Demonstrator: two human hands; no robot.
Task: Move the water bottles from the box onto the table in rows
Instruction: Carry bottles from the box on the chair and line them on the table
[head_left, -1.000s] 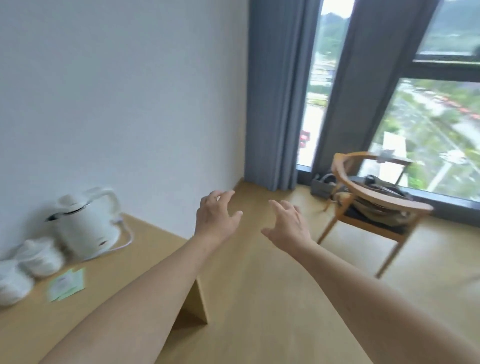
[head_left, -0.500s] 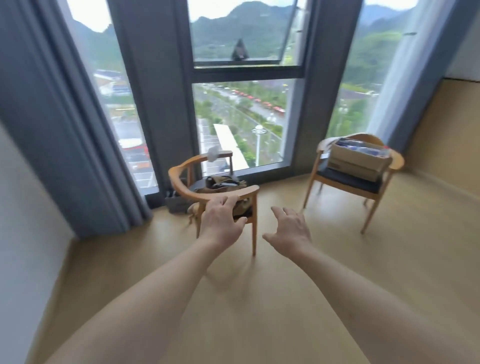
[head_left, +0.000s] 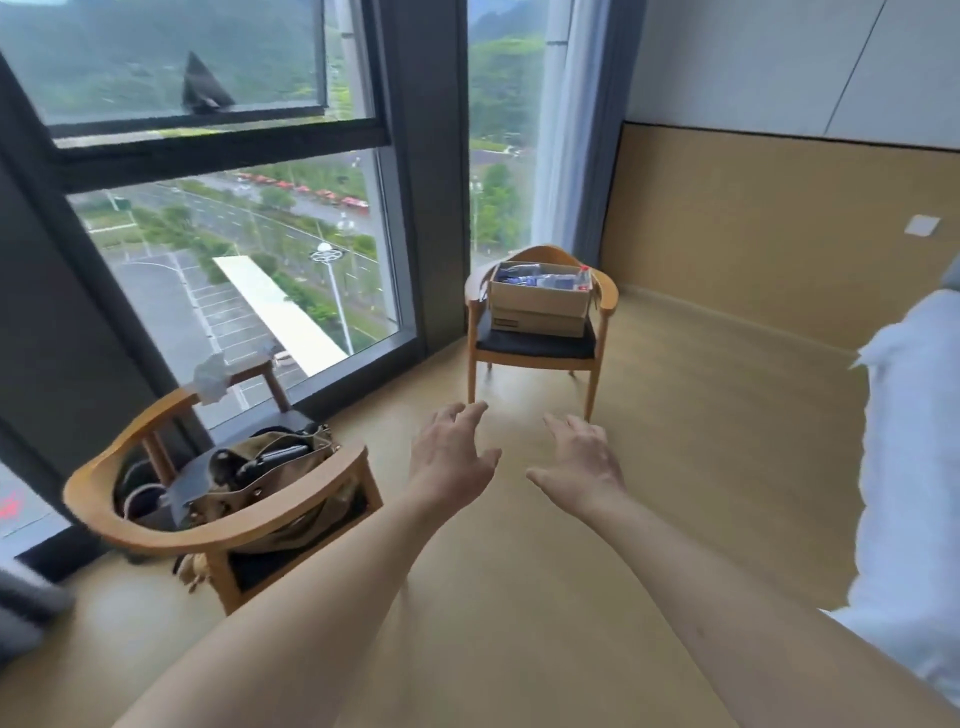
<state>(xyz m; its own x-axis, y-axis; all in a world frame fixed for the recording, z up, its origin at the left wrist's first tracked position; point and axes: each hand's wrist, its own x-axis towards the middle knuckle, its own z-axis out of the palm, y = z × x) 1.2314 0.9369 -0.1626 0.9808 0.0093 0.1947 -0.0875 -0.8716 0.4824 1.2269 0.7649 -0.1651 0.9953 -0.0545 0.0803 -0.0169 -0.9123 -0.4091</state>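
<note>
A cardboard box (head_left: 540, 306) sits on the black seat of a wooden chair (head_left: 535, 345) by the window, across the room. Several water bottles (head_left: 540, 279) lie inside it, one with a red cap at the right. My left hand (head_left: 451, 457) and my right hand (head_left: 582, 462) are stretched out in front of me over the floor, fingers apart, holding nothing. Both are well short of the box. The table is out of view.
A second wooden chair (head_left: 218, 525) with a tan bag (head_left: 270, 478) on it stands close at my left. A white bed edge (head_left: 914, 467) runs along the right. Wooden floor (head_left: 701, 441) lies between the two chairs and the bed. Tall windows fill the left.
The view has swung right, away from the table with the kettle and toward the windows. The chair with the box is now nearer and more central. My hands stay outstretched and empty.
</note>
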